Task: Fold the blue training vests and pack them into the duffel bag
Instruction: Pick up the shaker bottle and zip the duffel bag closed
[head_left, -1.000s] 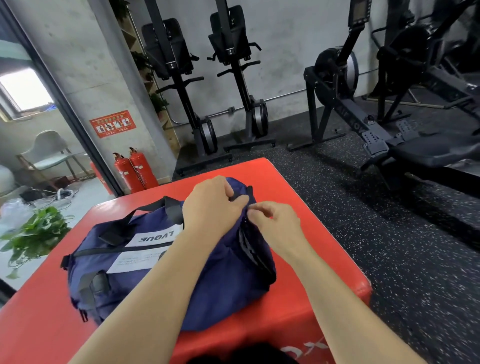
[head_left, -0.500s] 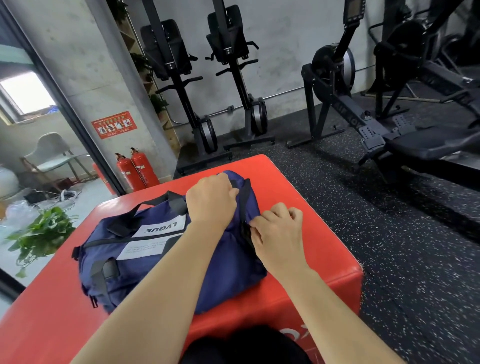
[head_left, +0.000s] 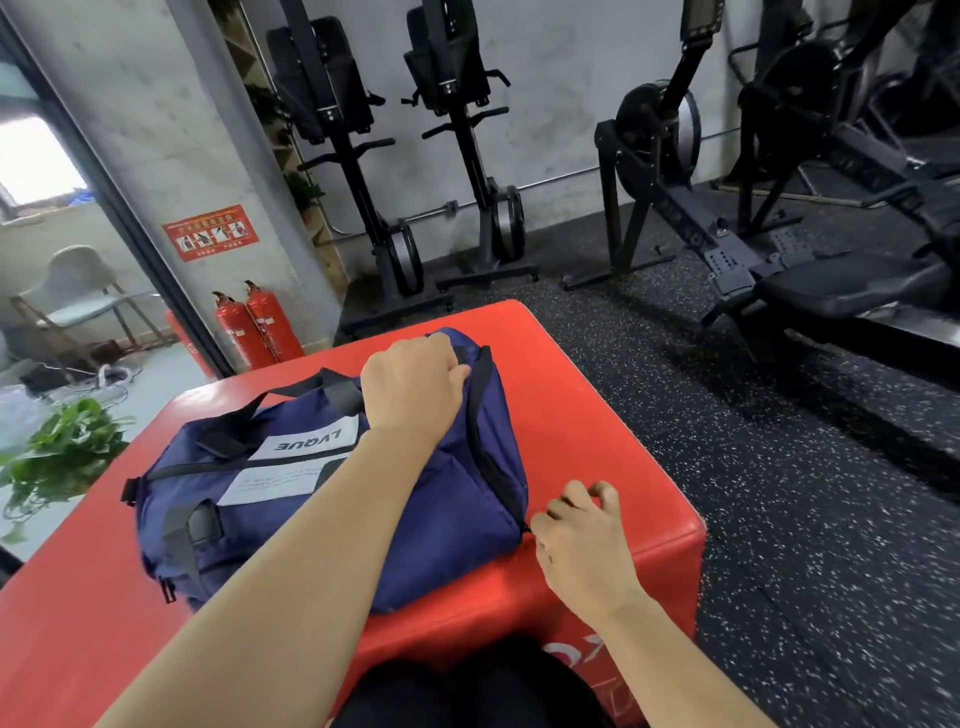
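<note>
Fabric of the navy duffel bag (head_left: 291, 519) looks soft and light, likely slumping unless lifted by its straps; it lies on the red plyo box (head_left: 597, 415). The left hand (head_left: 410, 389), fingers curled, grips its far top; the right hand (head_left: 582, 540) pinches the zipper (head_left: 493, 457) at its near corner. Rowing machines (head_left: 727, 249) stand far right, apart.

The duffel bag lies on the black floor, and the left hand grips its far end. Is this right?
No. The head view shows the duffel bag on the red box, not the floor; the left hand does grip its far end.
</note>
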